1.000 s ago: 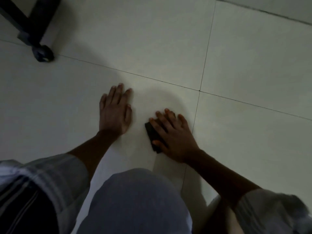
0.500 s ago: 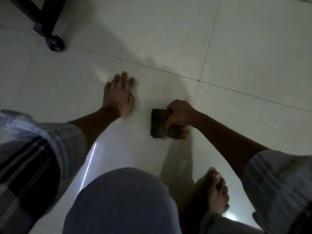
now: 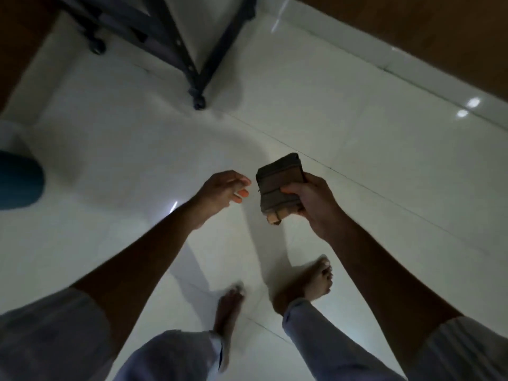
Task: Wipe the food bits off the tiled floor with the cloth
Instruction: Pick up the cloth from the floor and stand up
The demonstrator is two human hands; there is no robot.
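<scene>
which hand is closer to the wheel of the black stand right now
Left. The left hand hangs below the wheel; the right hand, holding the cloth, is farther off to the right.

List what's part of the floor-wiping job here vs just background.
Job: folded cloth, held in the right hand; left hand, holding nothing; tiled floor.
Background: black wheeled frame; blue object at left edge; wooden panel.

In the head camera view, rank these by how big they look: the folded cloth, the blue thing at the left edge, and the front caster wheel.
1. Blue thing, cut off by the frame and nearer the camera edge, so unsure.
2. Folded cloth, raised toward the camera.
3. Front caster wheel, clearly smallest.
</scene>
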